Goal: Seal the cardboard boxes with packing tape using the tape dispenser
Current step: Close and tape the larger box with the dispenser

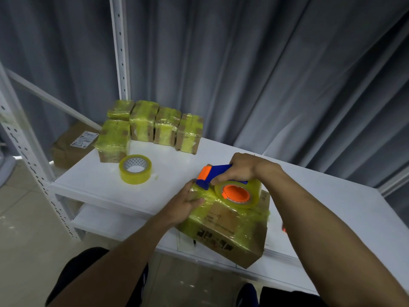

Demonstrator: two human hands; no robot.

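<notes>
A brown cardboard box [230,233] with yellowish tape over its top lies at the near edge of the white shelf top [177,165]. On its far end sits a blue and orange tape dispenser [223,180] carrying a yellowish tape roll. My right hand [241,169] grips the dispenser's blue handle from above. My left hand [186,202] lies flat on the box's left top corner, fingers straight, touching the dispenser's front end.
Several small boxes [150,127] wrapped in yellow tape stand in a cluster at the back left. A spare tape roll [135,169] lies in front of them. A brown parcel [73,145] rests on the floor left. Grey curtains hang behind; a white rack post [120,47] rises.
</notes>
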